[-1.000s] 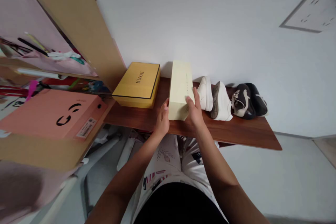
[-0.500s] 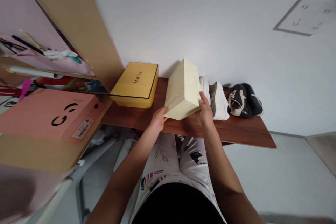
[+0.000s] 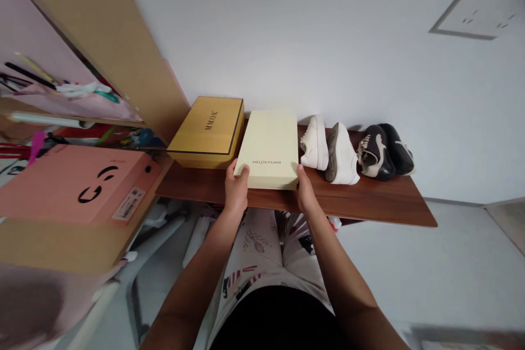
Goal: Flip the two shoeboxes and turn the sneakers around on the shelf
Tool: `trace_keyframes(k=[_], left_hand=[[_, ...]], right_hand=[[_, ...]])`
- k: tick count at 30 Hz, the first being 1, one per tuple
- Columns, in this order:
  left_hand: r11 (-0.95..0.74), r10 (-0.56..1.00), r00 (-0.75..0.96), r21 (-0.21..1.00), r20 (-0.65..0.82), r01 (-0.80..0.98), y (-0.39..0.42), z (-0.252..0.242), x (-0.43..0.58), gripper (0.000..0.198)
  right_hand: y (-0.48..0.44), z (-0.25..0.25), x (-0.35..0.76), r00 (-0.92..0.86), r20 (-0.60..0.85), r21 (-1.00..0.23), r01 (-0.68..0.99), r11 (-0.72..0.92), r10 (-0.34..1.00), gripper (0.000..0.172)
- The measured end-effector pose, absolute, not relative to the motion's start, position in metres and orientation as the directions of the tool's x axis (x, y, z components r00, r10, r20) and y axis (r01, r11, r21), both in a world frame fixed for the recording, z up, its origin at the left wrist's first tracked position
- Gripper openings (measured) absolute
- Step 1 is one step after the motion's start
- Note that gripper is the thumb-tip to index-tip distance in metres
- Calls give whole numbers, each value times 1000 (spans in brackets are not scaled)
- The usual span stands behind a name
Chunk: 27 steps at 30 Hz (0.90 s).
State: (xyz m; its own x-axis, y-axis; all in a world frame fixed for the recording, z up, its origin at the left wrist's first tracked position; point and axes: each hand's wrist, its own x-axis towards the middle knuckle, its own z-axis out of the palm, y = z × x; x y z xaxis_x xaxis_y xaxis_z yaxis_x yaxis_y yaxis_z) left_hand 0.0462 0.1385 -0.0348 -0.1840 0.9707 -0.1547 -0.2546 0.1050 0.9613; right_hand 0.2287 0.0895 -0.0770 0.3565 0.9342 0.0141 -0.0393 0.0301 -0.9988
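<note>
A cream shoebox [image 3: 268, 139] marked MEIZHIYUAN lies flat on the brown wooden shelf [image 3: 369, 202], its lid facing up. My left hand [image 3: 237, 186] grips its near left corner, thumb on top. At the near right corner, my right hand [image 3: 305, 188] presses against the side with the thumb up along the edge; its other fingers are partly hidden. To the left stands a yellow shoebox [image 3: 209, 126] marked MMOK. Right of the cream box are a pair of white sneakers [image 3: 315, 142] and a pair of black shoes [image 3: 375, 153].
A pink shoebox [image 3: 74, 183] rests on a wooden desk [image 3: 61, 240] at the left. Above it, a cubby holds pens and cloth. Behind the shelf rises a white wall [image 3: 287, 27] with a socket plate [image 3: 476, 8]. A grey metal leg [image 3: 135, 273] stands below the desk.
The cream shoebox was tilted up and turned in both hands; now it lies level beside the yellow box, lettering toward me. Both hands moved left with it, uncovering more of the white sneakers.
</note>
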Motion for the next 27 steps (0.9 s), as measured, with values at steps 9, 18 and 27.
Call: trace_keyframes(k=[9, 18, 27], left_hand=[[29, 980, -194, 993, -50, -112, 145, -45, 46, 56], [-30, 980, -197, 992, 5, -122, 165, -48, 56, 55], [-25, 980, -201, 985, -11, -173, 181, -50, 63, 56]], right_hand=[[94, -71, 218, 415, -43, -999, -18, -39, 909, 83], [113, -57, 221, 420, 15, -1000, 23, 6, 907, 88], [127, -57, 228, 414, 21, -1000, 16, 16, 910, 87]])
